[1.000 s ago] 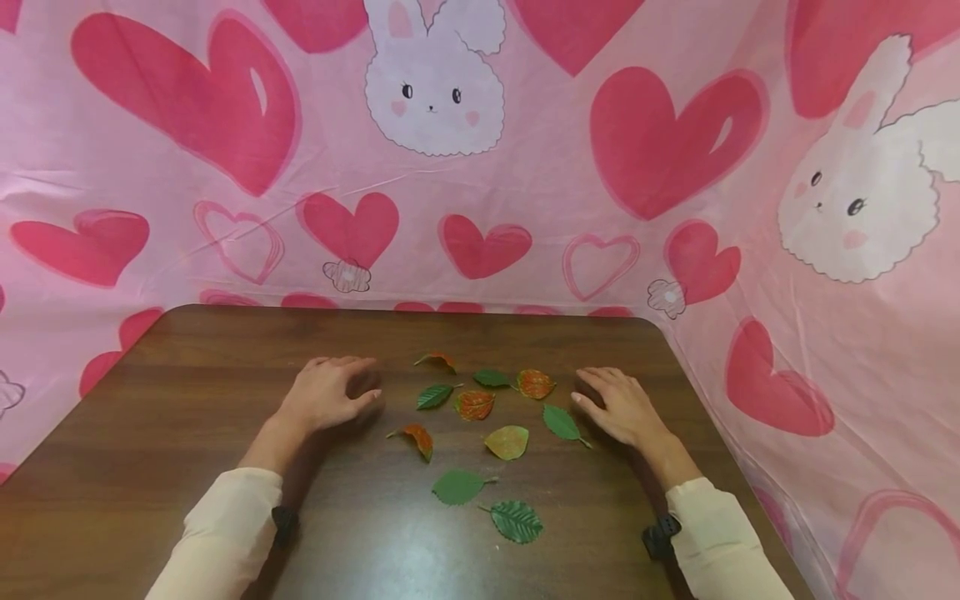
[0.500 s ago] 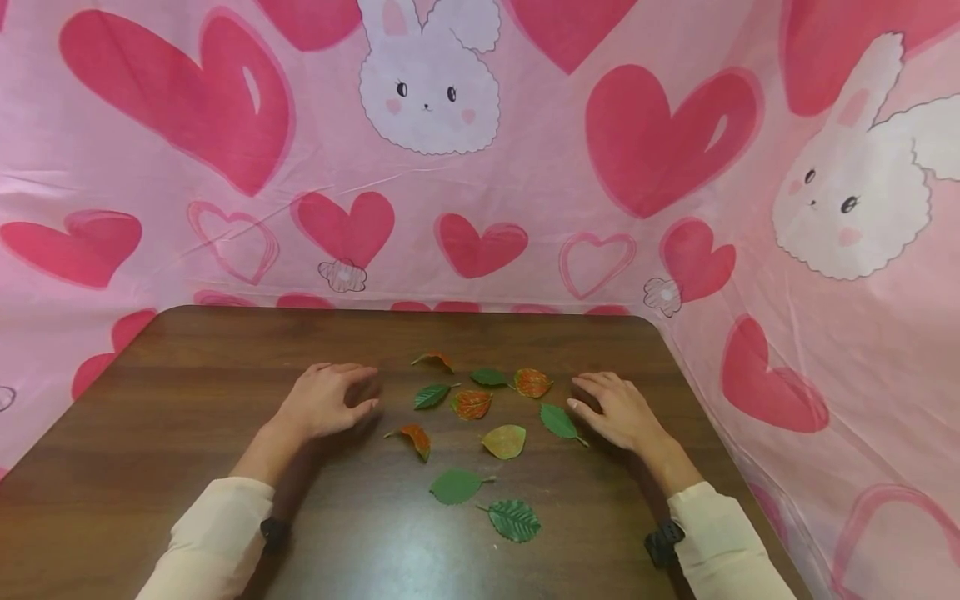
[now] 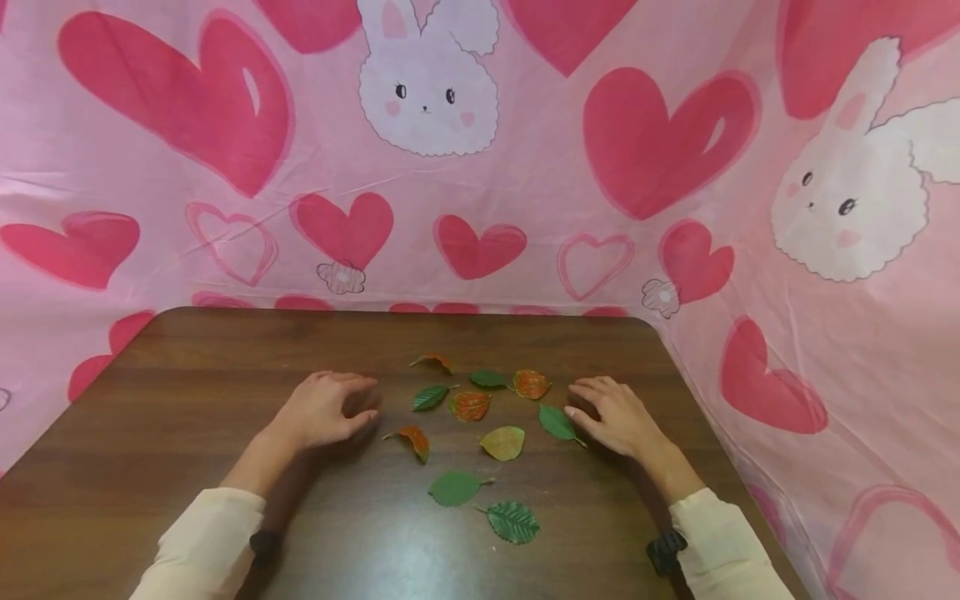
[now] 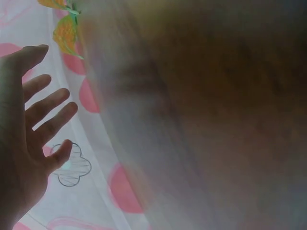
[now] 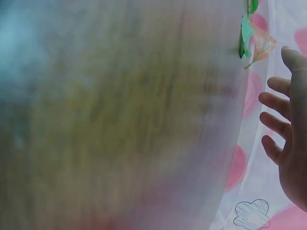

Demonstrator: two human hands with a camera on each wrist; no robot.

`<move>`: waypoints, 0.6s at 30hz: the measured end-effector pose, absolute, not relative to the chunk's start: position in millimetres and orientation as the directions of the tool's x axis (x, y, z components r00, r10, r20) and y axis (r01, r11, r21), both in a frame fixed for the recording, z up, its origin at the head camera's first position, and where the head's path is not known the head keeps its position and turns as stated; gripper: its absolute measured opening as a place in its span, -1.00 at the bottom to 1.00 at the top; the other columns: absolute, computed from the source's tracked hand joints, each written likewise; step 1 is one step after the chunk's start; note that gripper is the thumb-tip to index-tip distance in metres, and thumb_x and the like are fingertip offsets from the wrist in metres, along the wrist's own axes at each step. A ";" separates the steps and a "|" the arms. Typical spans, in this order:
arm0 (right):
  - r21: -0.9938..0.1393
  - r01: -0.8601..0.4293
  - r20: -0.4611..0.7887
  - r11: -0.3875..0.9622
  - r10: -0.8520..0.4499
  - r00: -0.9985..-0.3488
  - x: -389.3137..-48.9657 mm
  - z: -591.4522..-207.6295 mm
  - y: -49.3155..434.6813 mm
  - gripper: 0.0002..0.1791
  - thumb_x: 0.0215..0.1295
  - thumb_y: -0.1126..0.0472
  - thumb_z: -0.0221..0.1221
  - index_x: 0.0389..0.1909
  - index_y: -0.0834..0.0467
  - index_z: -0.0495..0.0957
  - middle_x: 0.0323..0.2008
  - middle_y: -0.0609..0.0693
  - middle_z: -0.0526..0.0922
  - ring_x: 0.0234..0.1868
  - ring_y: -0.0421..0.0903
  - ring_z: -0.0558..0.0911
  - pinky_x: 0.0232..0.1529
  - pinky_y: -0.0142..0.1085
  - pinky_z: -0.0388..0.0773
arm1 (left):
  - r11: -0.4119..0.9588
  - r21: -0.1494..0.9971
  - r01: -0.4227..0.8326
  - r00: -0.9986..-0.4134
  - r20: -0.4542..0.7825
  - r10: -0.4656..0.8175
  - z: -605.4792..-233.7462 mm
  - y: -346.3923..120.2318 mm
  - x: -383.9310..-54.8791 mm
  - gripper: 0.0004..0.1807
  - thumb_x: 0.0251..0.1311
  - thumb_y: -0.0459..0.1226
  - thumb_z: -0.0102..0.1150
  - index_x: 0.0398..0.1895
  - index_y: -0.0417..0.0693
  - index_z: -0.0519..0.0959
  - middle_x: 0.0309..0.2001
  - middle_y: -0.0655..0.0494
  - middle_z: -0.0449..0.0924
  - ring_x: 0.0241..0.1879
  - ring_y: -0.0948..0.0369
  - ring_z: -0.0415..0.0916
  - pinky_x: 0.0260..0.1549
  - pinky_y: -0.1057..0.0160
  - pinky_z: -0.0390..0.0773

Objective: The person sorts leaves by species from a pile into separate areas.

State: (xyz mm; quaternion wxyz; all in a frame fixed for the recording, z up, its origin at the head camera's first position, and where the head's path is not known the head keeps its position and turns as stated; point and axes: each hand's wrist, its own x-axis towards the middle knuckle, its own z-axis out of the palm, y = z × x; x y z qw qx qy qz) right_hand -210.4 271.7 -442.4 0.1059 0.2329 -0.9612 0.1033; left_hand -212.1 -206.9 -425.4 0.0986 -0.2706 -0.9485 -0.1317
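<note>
Several artificial leaves lie scattered between my two hands on the brown wooden table (image 3: 360,525). My left hand (image 3: 322,410) rests at the left of them, fingers relaxed and holding nothing; an orange leaf (image 3: 414,442) and a dark green leaf (image 3: 431,397) are nearest to it. On the other side my right hand (image 3: 613,414) lies loosely with its thumb close to a green leaf (image 3: 556,422). An orange-red leaf (image 3: 531,384) is just beyond that. In the middle are another orange-red leaf (image 3: 471,406) and a yellow-green leaf (image 3: 502,443). Both wrist views show spread, bare fingers.
Two green leaves, one smooth (image 3: 454,488) and one ribbed (image 3: 513,522), lie nearer the front. At the back are a curled orange leaf (image 3: 433,362) and a small green leaf (image 3: 487,379). A pink curtain (image 3: 480,183) with hearts and rabbits hangs behind the table and along its right.
The left hand and forearm have shifted slightly left and toward me. The right hand has barely moved. The leaves keep their places; the head view has shifted a little.
</note>
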 end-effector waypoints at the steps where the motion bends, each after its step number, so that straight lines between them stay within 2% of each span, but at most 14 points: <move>1: -0.147 -0.477 0.256 0.866 -0.433 -0.864 -209.8 -442.4 271.4 -0.48 0.39 -0.07 0.20 0.18 0.20 0.62 0.20 0.18 0.66 0.27 0.19 0.58 0.21 0.18 0.48 | 0.816 0.194 0.545 -0.830 0.261 0.493 -425.4 -206.7 -210.9 -0.48 0.16 0.00 0.36 0.12 -0.09 0.67 0.04 -0.04 0.76 0.04 -0.04 0.71 0.15 -0.19 0.55; 8: -0.141 -0.521 0.267 0.842 -0.474 -0.839 -204.8 -441.5 270.4 -0.57 0.37 -0.04 0.23 0.06 0.18 0.68 0.07 0.15 0.73 0.15 0.16 0.66 0.15 0.14 0.55 | 0.809 0.225 0.543 -0.838 0.211 0.503 -423.6 -206.0 -201.5 -0.50 0.16 0.04 0.36 0.08 -0.05 0.69 -0.01 0.03 0.78 -0.06 0.02 0.74 -0.05 -0.10 0.68; 18: -0.197 -0.519 0.177 0.832 -0.491 -0.853 -191.9 -433.6 268.5 -0.52 0.33 -0.08 0.28 0.07 0.19 0.67 0.02 0.10 0.75 0.08 0.09 0.71 0.13 0.04 0.61 | 0.823 0.229 0.519 -0.855 0.144 0.499 -422.2 -200.2 -194.1 -0.50 0.14 0.04 0.36 0.06 -0.06 0.70 -0.03 0.03 0.78 -0.03 -0.01 0.72 0.01 -0.14 0.64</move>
